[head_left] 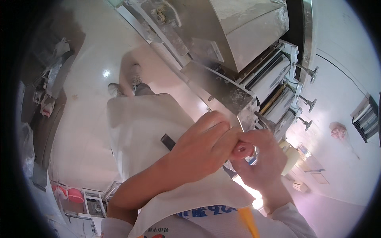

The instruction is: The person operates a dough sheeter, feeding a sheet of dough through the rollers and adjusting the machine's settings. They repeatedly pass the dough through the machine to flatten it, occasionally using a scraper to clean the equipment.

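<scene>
My left hand [206,144] is in the middle, its back toward me and its fingers bent over against my right hand [264,158]. The right thumb and forefinger curl around a small rounded pink end [243,150] with a dark spot at its centre. Whether this is a fingertip or a held thing I cannot tell. A thin bright edge [239,123] shows just beyond the fingers. Beside my left wrist a short dark bar [168,141] sticks out over the white apron [147,131]; its other end is hidden behind the hand.
Beyond my hands stands a metal machine [254,31] with rollers [274,75] and several hand knobs [309,104] on its side. The pale floor [91,131] spreads to the left. A red basin [75,195] and a white rack [94,202] are at lower left.
</scene>
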